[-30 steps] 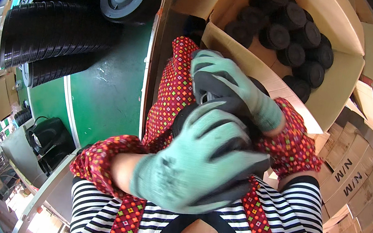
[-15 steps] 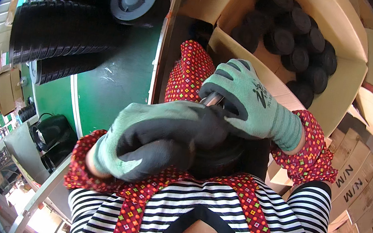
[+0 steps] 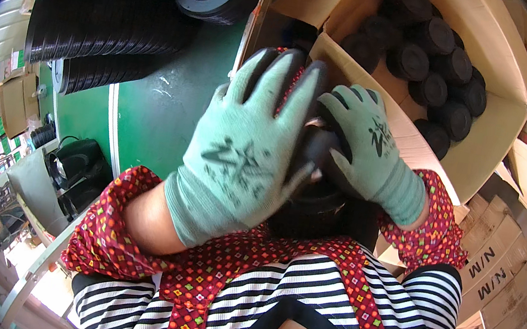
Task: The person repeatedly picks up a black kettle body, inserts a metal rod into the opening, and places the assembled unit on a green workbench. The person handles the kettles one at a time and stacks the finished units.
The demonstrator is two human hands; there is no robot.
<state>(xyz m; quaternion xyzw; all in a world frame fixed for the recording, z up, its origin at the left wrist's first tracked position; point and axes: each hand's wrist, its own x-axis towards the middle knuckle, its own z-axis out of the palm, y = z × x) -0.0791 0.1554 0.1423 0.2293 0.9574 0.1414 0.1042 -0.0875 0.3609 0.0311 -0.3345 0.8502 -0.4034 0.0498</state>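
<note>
Both my hands wear green gloves with black palms. My left hand (image 3: 242, 151) is palm down with its fingers stretched out and spread. Its thumb reaches toward a black rounded piece (image 3: 311, 208) at my lap. My right hand (image 3: 370, 149) is curled against the upper right of this piece, thumb pointing down and left. A small shiny bit shows between the two hands, too small to name. Much of the black piece is hidden under the gloves, so I cannot tell its kind.
An open cardboard box (image 3: 511, 125) at the upper right holds several black round pieces (image 3: 409, 62). To the left, large black spools (image 3: 108, 21) lie on a green table (image 3: 162, 120). Stacked cartons (image 3: 495, 264) stand at the right. A black machine (image 3: 77, 169) sits at the left.
My left hand has turned from a curled grip to palm down, its fingers now spread and farther forward. The shiny metal bit between the hands is now mostly covered. My view has shifted slightly.
</note>
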